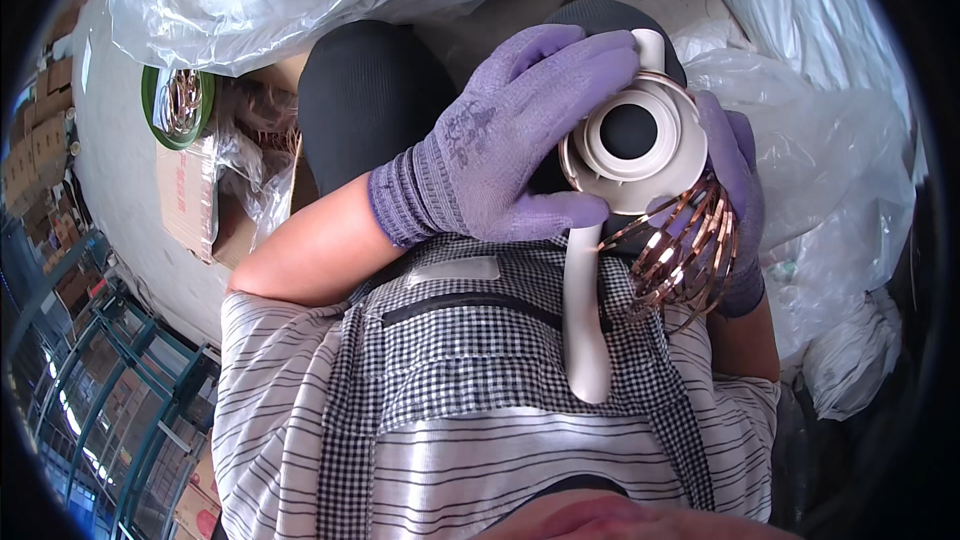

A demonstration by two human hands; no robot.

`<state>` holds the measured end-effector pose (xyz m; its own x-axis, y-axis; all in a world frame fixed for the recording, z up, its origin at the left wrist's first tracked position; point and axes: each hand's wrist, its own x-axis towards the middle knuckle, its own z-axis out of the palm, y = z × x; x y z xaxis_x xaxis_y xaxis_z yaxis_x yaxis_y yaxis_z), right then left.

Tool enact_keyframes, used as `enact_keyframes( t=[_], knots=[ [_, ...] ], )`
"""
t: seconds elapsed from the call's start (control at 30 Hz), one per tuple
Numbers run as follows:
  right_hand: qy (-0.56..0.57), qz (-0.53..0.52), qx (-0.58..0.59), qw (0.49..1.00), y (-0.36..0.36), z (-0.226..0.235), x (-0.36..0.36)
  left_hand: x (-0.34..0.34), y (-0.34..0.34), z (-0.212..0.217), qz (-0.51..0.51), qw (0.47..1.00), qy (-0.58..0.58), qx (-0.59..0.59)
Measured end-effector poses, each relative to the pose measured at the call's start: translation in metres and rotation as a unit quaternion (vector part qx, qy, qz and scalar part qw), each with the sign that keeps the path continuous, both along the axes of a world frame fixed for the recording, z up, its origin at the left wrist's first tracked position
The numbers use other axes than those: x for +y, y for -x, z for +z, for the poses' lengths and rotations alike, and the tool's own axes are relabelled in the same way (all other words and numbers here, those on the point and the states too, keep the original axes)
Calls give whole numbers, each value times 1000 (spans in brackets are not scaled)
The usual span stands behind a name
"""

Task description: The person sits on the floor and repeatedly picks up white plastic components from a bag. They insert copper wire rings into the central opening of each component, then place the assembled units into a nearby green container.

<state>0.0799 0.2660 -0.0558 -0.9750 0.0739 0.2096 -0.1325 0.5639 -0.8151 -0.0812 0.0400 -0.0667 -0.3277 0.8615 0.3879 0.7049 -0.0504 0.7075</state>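
A white plastic housing (671, 145) with a round, stepped opening sits between my hands above my lap. A thin copper-coloured rim runs around its edge. Below it a long white handle (587, 330) points toward my body, and a short white stub shows at the top. My left hand (520, 135), in a purple glove, is closed over the housing's left side, fingers along the top and thumb at the lower edge. Along the right side is my gloved right hand (735, 175), its fingers partly hidden. A bunch of shiny copper-coloured rings (690, 260) hangs at this hand.
Clear plastic sheeting (820, 160) lies to the right and more plastic (300, 0) at the far side. On the left, a green bowl (150, 110) with metal rings stands by an open cardboard box (190, 190). Teal metal racks (100, 370) and stacked cartons (40, 140) line the left.
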Motion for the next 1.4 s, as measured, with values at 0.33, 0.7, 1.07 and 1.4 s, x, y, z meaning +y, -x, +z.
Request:
enact_keyframes(
  t=[0.33,0.7,1.07,1.4],
  knots=[
    [7,5,-11,1000,0,0,2,3,-12,-14,55,998,-22,-4],
    [274,-21,-61,959,-7,-21,11,17,-25,-22,49,995,-45,-74],
    [412,-65,-99,903,-21,-13,3,23,-24,-4,68,997,-8,-31],
    [676,56,80,731,-45,25,28,6,-33,28,71,820,-49,-566]
  ],
)
